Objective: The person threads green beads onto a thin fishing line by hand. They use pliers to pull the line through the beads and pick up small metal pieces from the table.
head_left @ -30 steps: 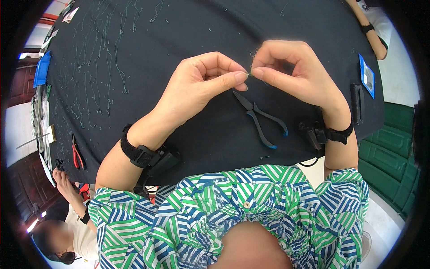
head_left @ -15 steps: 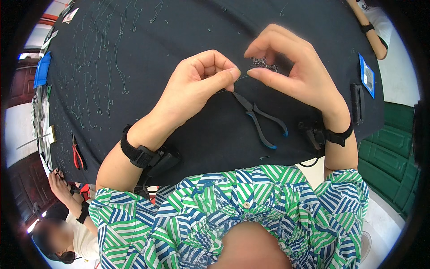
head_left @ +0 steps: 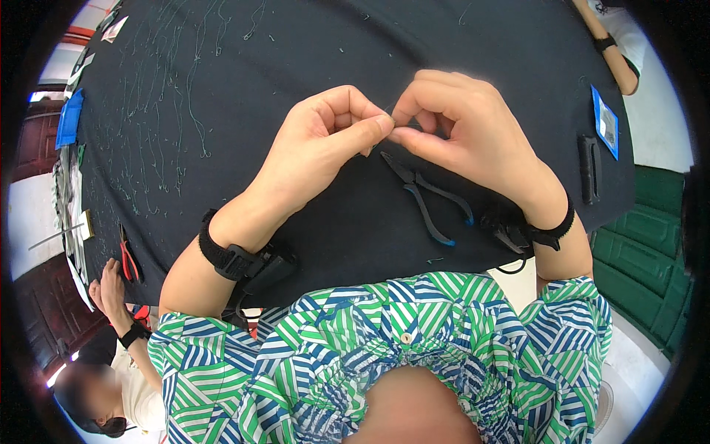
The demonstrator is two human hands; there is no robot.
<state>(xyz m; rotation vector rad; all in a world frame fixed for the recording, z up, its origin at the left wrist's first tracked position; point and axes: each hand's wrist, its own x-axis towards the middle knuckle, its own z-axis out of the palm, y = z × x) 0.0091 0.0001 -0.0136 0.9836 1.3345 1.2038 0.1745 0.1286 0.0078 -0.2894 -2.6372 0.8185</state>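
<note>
My left hand point(head_left: 325, 133) is closed in a pinch, thumb on forefinger, on a thin dark green thread point(head_left: 390, 111) of which only a short faint bit shows. Against its fingertips, my right hand point(head_left: 462, 126) is also pinched, thumb and forefinger meeting at the same thread. Whatever else lies between the fingertips is too small to make out. Just below the hands, long-nose pliers point(head_left: 414, 181) with black and blue handles lie slightly spread on the black cloth point(head_left: 347, 229). The pile of small metal hooks seen earlier is hidden behind my right hand.
Many green threads point(head_left: 194, 96) with small hooks at their ends lie at the left. Red-handled pliers point(head_left: 129, 259) rest near the left edge, by a co-worker's hand point(head_left: 111, 292). A blue packet point(head_left: 605, 122) and black case point(head_left: 589, 170) lie right. Another person's arm point(head_left: 603, 41) is at upper right.
My right hand has come down and left, closing from an open curve to a pinch against my left fingertips. The hook pile is now covered. The co-worker's hand at lower left has shifted upward.
</note>
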